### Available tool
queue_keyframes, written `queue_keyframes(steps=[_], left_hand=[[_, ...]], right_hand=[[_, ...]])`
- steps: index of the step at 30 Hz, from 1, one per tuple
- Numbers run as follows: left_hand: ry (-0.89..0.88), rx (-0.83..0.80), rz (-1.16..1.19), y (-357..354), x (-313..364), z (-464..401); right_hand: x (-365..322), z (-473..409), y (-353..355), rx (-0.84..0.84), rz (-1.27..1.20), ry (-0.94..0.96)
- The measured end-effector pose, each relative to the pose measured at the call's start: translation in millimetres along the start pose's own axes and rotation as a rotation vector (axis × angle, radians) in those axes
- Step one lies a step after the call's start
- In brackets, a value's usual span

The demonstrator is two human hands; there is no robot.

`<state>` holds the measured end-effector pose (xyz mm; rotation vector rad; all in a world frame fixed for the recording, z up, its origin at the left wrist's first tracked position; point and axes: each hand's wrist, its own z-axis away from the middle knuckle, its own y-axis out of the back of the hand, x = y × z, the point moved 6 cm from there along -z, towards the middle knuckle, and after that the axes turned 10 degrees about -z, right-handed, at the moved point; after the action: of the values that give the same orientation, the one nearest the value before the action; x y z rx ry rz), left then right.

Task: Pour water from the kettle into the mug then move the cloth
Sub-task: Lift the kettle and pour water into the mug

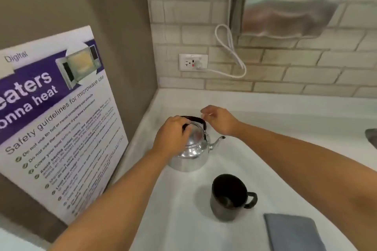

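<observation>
Cloth (293,232): I am seeing it lying folded and grey at the near right of the counter, untouched, just beside the mug. I am judging that spilled water could be soaking it before it gets moved.
Mug (229,196): it is standing upright and dark in front of the kettle, handle pointing right. Its mouth is looking narrow, so a fast tilt could be sending water over the rim.
Kettle (191,149): it is sitting on the counter beyond the mug, spout aimed right, black handle arching over the lid.
Left hand (173,138): it is resting curled over the lid and the handle's left end; I cannot tell whether it is gripping. A loose lid could be sliding off in the pour.
Right hand (219,120): it is hovering loosely open just right of the handle, holding nothing.
Counter (285,128): white and smooth, running into a corner.
Room: a microwave safety poster (57,120) is leaning at the left wall; a socket (193,62) with a white cord and a steel wall unit (289,2) are sitting on the far tiled wall.
</observation>
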<state>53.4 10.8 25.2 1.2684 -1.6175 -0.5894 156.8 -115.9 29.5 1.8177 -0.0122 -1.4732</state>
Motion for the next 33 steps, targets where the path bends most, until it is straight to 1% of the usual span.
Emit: queue_keyframes(steps=[2, 4, 5, 7, 9, 11, 13, 15, 18, 19, 20, 22, 24, 25, 26, 29, 31, 33], left_hand=[[-0.019, 0.039, -0.036, -1.5, -3.0, -0.9], [-0.032, 0.058, -0.054, -2.4, -3.6, 0.6], [-0.039, 0.061, -0.048, -3.2, -4.3, 0.2], [-0.049, 0.076, -0.049, -3.4, -5.2, -1.6], [-0.047, 0.079, -0.067, -3.0, -5.6, -5.1], [-0.055, 0.063, -0.081, -3.7, -5.0, -7.1], [-0.064, 0.059, -0.08, -4.1, -5.1, -6.5], [-0.066, 0.056, -0.086, -4.2, -4.4, -6.0], [-0.051, 0.037, -0.123, -5.2, -5.4, -5.2], [-0.047, 0.059, -0.115, -3.0, -5.8, -3.3], [-0.035, 0.116, -0.058, 2.1, -7.0, 0.0], [0.027, 0.318, 0.132, 19.1, -11.7, 6.9], [0.114, 0.512, 0.272, 35.1, -19.3, 8.4], [0.172, 0.55, 0.332, 39.5, -23.6, 4.4], [0.239, 0.538, 0.393, 41.4, -27.4, -1.8], [0.414, 0.402, 0.625, 43.1, -29.2, -18.5], [0.45, 0.433, 0.772, 54.4, -22.6, -23.9], [0.466, 0.495, 0.825, 69.8, -15.7, -26.2]], right_hand=[[4.1, -16.3, -11.9, -0.014, 0.014, -0.092], [4.5, -27.3, -26.1, -0.076, 0.052, -0.18], [5.8, -34.5, -31.9, -0.093, 0.058, -0.2], [3.1, -42.2, -36.1, -0.071, 0.042, -0.225], [-6.7, -49.1, -33.0, 0.007, -0.002, -0.21], [-20.0, -54.1, -28.6, 0.085, -0.084, -0.155], [-33.2, -53.0, -30.6, 0.066, -0.093, -0.085], [-39.6, -49.0, -38.6, 0.011, -0.005, -0.032], [-40.9, -43.8, -44.4, 0.028, 0.09, 0.004], [-42.0, -42.8, -45.0, 0.034, 0.103, 0.017], [-43.4, -41.5, -45.3, 0.038, 0.112, 0.023], [-46.0, -40.0, -42.9, 0.05, 0.106, 0.025], [-54.0, -36.6, -38.2, 0.073, 0.095, 0.047], [-60.9, -35.2, -34.6, 0.091, 0.077, 0.071], [-69.6, -33.5, -29.5, 0.116, 0.056, 0.102], [-103.4, -26.9, -8.4, 0.201, 0.002, 0.222], [-123.8, -20.0, 5.4, 0.245, -0.057, 0.28], [-137.6, -8.5, 15.1, 0.267, -0.11, 0.31]])
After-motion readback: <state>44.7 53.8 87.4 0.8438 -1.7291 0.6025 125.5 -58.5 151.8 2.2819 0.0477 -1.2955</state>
